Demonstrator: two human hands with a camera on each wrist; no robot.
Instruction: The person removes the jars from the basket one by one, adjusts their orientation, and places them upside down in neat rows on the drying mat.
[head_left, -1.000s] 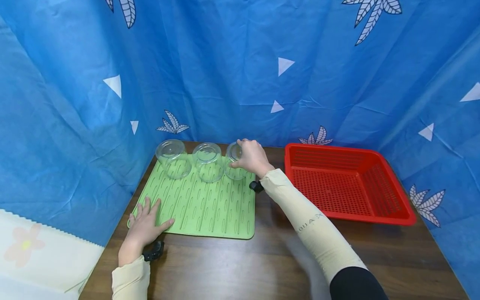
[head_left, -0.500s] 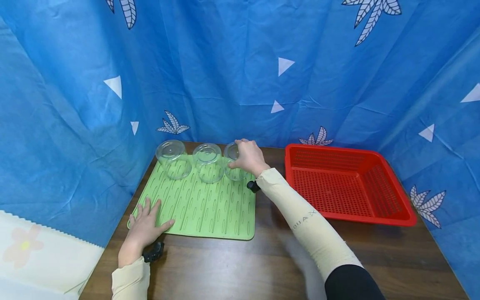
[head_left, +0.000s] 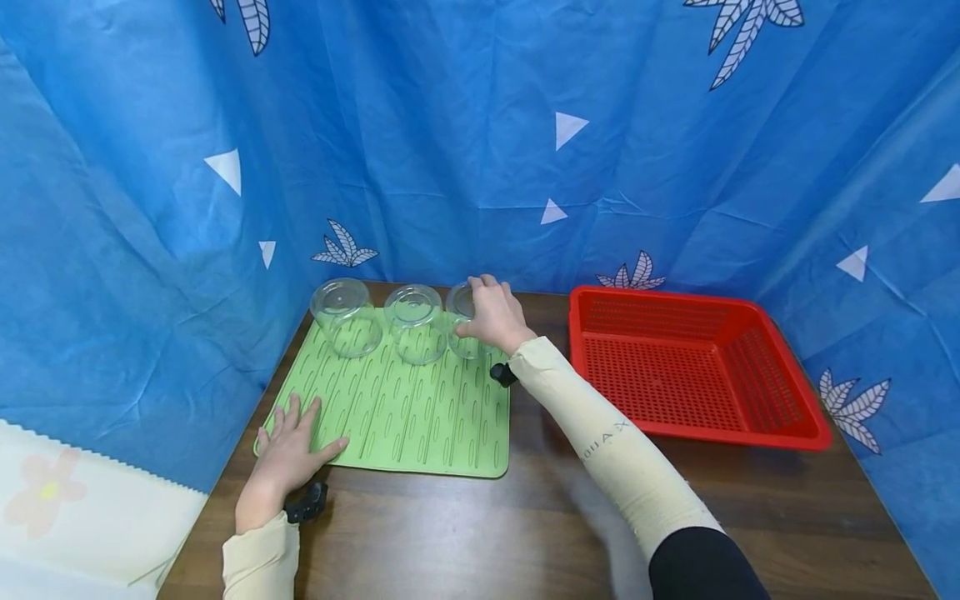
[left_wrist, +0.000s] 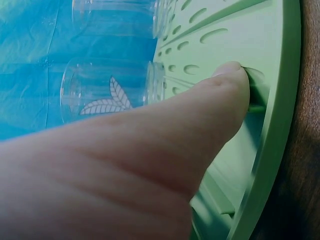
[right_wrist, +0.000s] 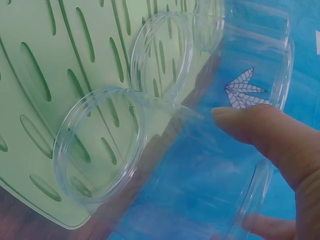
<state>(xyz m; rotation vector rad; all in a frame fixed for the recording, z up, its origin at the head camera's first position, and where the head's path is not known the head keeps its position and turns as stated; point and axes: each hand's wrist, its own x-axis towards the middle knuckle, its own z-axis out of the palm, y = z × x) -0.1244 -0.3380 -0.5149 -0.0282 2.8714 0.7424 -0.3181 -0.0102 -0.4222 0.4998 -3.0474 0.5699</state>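
Note:
Three clear jars stand upside down in a row along the far side of a green ribbed mat (head_left: 420,425). My right hand (head_left: 497,312) grips the rightmost jar (head_left: 459,343), thumb on its near left side and fingers over its far side. In the right wrist view the mouth rim of this jar (right_wrist: 61,145) meets the mat near a corner. The middle jar (head_left: 415,333) stands close at its left, and the left jar (head_left: 347,321) is farther along. My left hand (head_left: 288,450) rests with spread fingers on the mat's near left corner; its thumb (left_wrist: 227,95) touches the mat's surface.
A red perforated basket (head_left: 660,433) sits on the brown wooden table (head_left: 450,533), to the right of the mat. A blue patterned curtain (head_left: 465,150) hangs right behind the table and along both sides. A white flowered cloth (head_left: 90,508) lies at the left.
My right hand has shifted slightly left with the rightmost jar, bringing it closer to the middle jar. The left hand has stayed in place.

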